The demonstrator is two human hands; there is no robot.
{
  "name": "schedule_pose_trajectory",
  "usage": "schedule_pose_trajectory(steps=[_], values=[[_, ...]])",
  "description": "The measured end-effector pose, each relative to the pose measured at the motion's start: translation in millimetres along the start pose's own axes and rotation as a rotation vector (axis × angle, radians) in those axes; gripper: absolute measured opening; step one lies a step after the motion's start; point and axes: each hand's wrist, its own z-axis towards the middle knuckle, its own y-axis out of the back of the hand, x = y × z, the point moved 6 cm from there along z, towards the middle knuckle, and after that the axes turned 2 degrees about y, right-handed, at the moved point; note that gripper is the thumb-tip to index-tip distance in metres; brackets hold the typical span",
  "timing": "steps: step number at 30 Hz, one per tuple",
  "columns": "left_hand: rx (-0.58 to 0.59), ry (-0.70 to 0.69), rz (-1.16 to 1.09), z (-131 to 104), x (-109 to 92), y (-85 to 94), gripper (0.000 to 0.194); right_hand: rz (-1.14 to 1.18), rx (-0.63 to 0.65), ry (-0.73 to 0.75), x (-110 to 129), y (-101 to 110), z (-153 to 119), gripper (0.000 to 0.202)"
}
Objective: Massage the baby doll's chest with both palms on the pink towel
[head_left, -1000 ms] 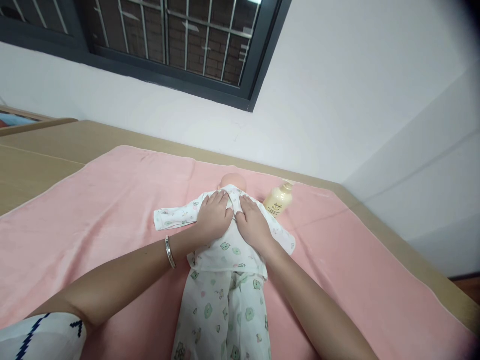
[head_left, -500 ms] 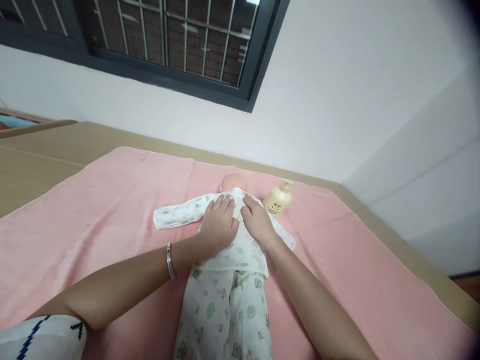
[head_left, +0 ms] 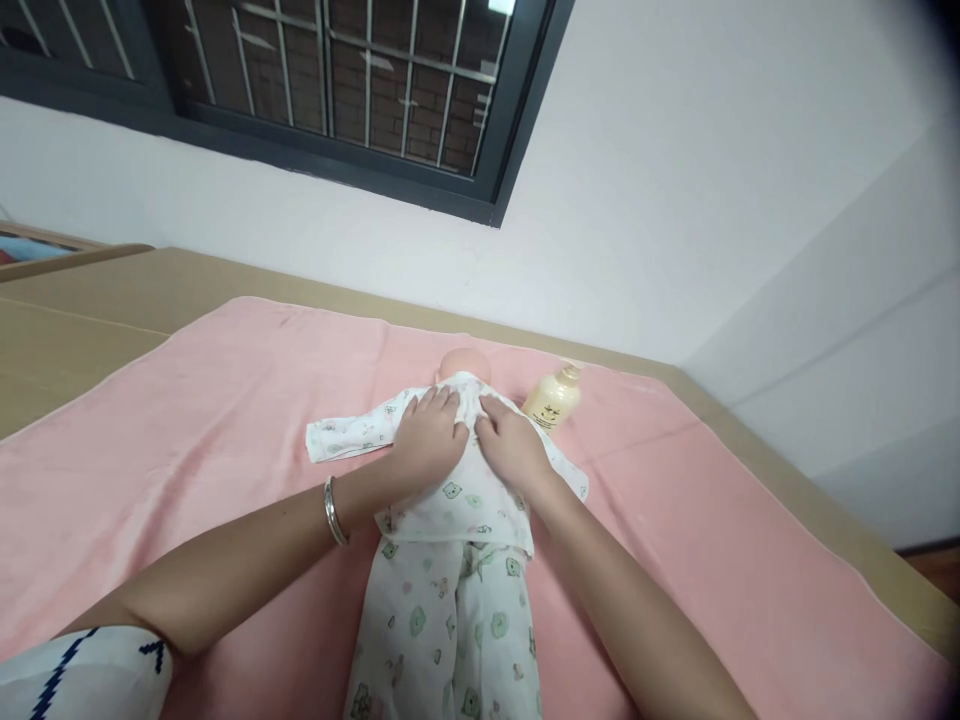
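Both my hands lie open, palms down, on the chest-high part of a white cotton top [head_left: 469, 505] with green and pink prints, worn by a small doll with a smooth, pinkish, round head [head_left: 465, 366]. My left hand [head_left: 430, 437] presses at the top's 10 o'clock, my right hand [head_left: 513, 442] at its 1 o'clock; the fingers point toward 12 and the thumbs turn inward, near each other. Neither hand grips a thing.

The doll lies on a smooth pink cloth [head_left: 255, 390] spread over a tan counter [head_left: 202, 275], head at 12 o'clock, with matching white printed trousers [head_left: 442, 630] running to 6. One sleeve stretches to 9 o'clock, the other to 4. A pale yellow plastic bottle [head_left: 553, 398] with dark print sits on the cloth at 2 o'clock, close to the doll's shoulder. I wear a silver metal bangle [head_left: 335, 512] at my left wrist. A dark-framed window [head_left: 495, 180] is at 12 o'clock, beyond the counter.
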Motion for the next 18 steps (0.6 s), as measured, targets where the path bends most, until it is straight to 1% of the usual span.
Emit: schedule_pose_trajectory(steps=[2, 4, 6, 8, 10, 12, 14, 18], values=[[-0.009, -0.035, 0.012, -8, -8, -1.8, 0.055, 0.037, -0.014, 0.020, -12, -2, 8, 0.041], [0.002, -0.060, 0.009, -10, -11, -2.0, 0.055, 0.019, -0.014, 0.022, -16, -5, 11, 0.043], [0.027, -0.052, -0.004, -5, -7, -0.2, 0.053, -0.041, 0.005, 0.010, -9, -9, 6, 0.048], [0.055, -0.015, -0.022, 5, 2, 2.4, 0.053, -0.108, 0.047, -0.011, 5, -10, -4, 0.051], [0.079, 0.020, -0.031, 13, 10, 3.9, 0.052, -0.157, 0.083, -0.024, 19, -8, -15, 0.051], [0.086, 0.035, -0.026, 16, 13, 3.3, 0.052, -0.172, 0.103, -0.024, 26, -4, -19, 0.048], [0.066, 0.027, -0.010, 12, 9, 1.2, 0.052, -0.142, 0.105, -0.016, 23, 1, -16, 0.043], [-0.002, -0.051, 0.019, -8, -8, -4.4, 0.053, -0.058, 0.059, 0.015, 1, 4, 2, 0.037]])
